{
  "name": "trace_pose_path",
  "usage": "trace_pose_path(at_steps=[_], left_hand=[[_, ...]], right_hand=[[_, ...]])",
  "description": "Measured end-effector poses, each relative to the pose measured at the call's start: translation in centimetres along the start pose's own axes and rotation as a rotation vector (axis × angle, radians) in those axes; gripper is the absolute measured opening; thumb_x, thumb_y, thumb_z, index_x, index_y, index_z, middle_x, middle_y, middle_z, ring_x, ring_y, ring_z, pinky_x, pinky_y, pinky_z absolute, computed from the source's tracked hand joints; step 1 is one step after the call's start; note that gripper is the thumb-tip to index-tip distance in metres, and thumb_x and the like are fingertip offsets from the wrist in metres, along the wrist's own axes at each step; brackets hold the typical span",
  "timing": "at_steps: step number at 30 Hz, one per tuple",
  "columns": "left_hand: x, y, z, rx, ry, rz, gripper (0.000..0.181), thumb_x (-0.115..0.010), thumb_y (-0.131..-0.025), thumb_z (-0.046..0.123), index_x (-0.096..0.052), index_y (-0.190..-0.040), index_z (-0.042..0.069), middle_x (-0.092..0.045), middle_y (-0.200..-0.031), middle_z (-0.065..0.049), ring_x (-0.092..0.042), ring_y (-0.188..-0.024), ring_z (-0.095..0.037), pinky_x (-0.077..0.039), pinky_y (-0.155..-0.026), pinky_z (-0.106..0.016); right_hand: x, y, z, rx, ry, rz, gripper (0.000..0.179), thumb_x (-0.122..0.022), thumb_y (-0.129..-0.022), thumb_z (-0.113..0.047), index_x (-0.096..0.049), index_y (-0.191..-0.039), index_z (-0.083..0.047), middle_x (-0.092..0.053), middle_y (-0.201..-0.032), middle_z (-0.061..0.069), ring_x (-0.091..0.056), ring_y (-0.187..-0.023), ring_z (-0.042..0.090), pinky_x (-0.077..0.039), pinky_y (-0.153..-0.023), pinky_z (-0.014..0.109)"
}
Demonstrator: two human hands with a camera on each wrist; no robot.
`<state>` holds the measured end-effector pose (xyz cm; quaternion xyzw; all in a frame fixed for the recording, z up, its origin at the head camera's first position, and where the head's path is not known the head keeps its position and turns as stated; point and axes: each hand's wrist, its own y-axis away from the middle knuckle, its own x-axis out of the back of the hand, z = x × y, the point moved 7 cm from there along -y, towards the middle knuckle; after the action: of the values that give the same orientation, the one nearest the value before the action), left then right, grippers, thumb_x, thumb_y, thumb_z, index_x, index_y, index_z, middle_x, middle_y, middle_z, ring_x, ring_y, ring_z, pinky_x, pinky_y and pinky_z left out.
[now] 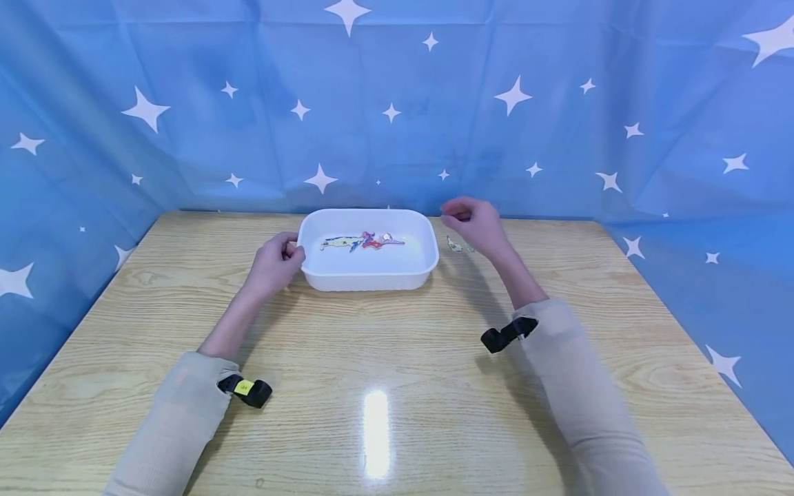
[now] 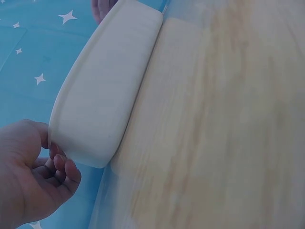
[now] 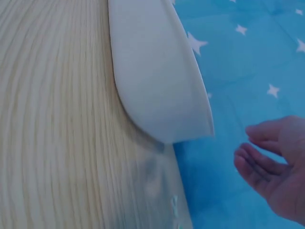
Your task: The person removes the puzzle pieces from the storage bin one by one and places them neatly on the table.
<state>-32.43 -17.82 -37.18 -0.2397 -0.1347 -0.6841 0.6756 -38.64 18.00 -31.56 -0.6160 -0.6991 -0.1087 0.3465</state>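
— Where is the white, rectangular, round-cornered plastic tub (image 1: 372,282)?

— On the pale wood-grain table (image 1: 310,386), at its far edge, roughly midway between the far-left and far-right corners. Small, flat, colourful pieces (image 1: 341,242) lie together inside: yellow and blue at left, red in the middle, purple at right.

— And the person's hands?

— Well apart. The left hand (image 1: 278,263) grips the rim at the tub's left end. The right hand (image 1: 476,224) is raised near the table's far edge, just beyond the tub's right end, fingers loosely curved, tips apart.

— What lies below it?

— Small, flat, greenish scraps (image 1: 454,244), on the table just right of the tub.
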Motion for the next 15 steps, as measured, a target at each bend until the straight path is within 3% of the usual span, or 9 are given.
trace_pose_path(at_steps=[15], left_hand=[[0.0, 0.2, 0.3, -0.008, -0.012, -0.012, 0.041, -0.049, -0.098, 0.01, -0.053, -0.135, -0.009, -0.053, -0.089, -0.01, -0.049, -0.074, -0.019, -0.041, -0.059, -0.023]], right_hand=[[-5.5, -1.7, -2.8, -0.015, 0.014, -0.131, 0.031, -0.067, -0.096, -0.01, -0.065, -0.123, 0.004, -0.069, -0.113, 0.018, -0.066, -0.105, 0.03, -0.053, -0.091, 0.038]])
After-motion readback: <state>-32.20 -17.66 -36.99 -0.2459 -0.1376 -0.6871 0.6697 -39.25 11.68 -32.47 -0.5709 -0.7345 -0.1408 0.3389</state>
